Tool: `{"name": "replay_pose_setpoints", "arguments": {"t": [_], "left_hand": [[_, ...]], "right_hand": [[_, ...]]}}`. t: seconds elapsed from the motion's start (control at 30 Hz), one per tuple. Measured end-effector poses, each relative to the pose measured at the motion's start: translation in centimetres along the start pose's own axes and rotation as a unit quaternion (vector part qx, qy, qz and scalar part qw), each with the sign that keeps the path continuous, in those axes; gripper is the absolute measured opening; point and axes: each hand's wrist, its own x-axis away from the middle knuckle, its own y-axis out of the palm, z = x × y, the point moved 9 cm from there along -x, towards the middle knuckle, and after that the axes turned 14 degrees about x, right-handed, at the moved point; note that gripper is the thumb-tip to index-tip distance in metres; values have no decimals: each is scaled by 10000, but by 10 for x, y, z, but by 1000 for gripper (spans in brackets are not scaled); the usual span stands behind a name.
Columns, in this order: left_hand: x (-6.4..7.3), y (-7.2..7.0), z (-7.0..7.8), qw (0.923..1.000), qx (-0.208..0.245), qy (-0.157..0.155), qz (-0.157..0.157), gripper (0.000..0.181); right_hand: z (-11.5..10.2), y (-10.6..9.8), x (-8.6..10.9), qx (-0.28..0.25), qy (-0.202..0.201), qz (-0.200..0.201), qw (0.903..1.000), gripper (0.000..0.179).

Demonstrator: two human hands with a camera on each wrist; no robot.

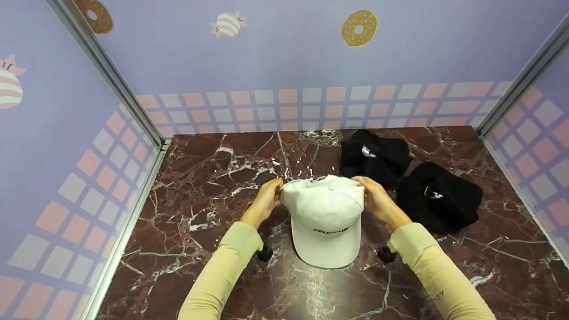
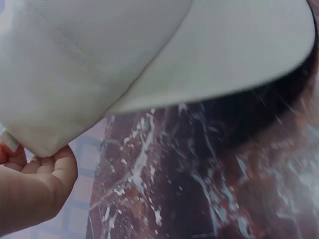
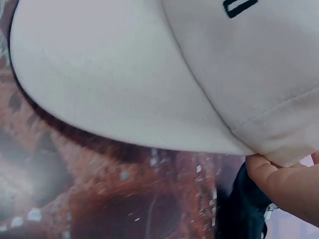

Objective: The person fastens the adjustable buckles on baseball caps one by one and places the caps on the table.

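Note:
A white baseball cap (image 1: 329,209) with dark lettering on its front is between my two hands, its brim toward me. My left hand (image 1: 268,195) grips the cap's left edge, and in the left wrist view its curled fingers (image 2: 64,167) hold the lower rim. On the opposite side my right hand (image 1: 374,198) pinches the rim; the right wrist view has those fingers (image 3: 264,169) tucked under the edge near the brim. The brim shows above the tabletop in both wrist views, with a dark shadow beneath it.
Two black caps (image 1: 375,155) (image 1: 438,198) lie at the right back of the dark red marbled tabletop (image 1: 213,186). Purple panels (image 1: 289,53) with pink and white squares enclose the back and both sides. Metal posts (image 1: 106,66) run up the corners.

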Motion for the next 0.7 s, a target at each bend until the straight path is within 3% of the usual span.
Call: {"name": "replay_pose_setpoints", "arguments": {"t": [0.13, 0.23, 0.27, 0.37, 0.4, 0.47, 0.5, 0.6, 0.63, 0.7], "left_hand": [[9, -2, -3, 9989, -350, -280, 110, 20], [4, -9, -12, 9977, -566, -322, 192, 14], [-12, -18, -24, 9977, -605, -278, 105, 11], [-93, -65, -83, 9970, -742, -86, -213, 7], [-93, -64, -83, 9956, -883, 2, -321, 11], [-115, -74, -99, 9905, -1145, 205, -729, 16], [-101, -65, -90, 9866, -1408, 276, -781, 18], [-31, -21, -44, 9711, -2230, 313, -791, 23], [-29, -19, -45, 9659, -2436, 288, -829, 26], [0, -2, -27, 9574, -2791, 114, -731, 31]], "right_hand": [[11, -2, -3, 398, 2, -29, 9992, 25], [20, -2, -4, 721, 27, -132, 9973, 32], [22, -2, -4, 814, 28, -181, 9965, 32], [28, -1, -4, 1059, -37, -334, 9938, 31], [29, -2, -3, 1126, -62, -352, 9930, 28], [32, -3, -3, 1234, -96, -390, 9915, 22], [33, -3, -3, 1293, -115, -402, 9907, 20], [35, -5, -2, 1365, -148, -438, 9896, 15], [35, -6, -1, 1363, -169, -468, 9894, 16], [35, -7, -1, 1365, -262, -523, 9889, 19]]}}
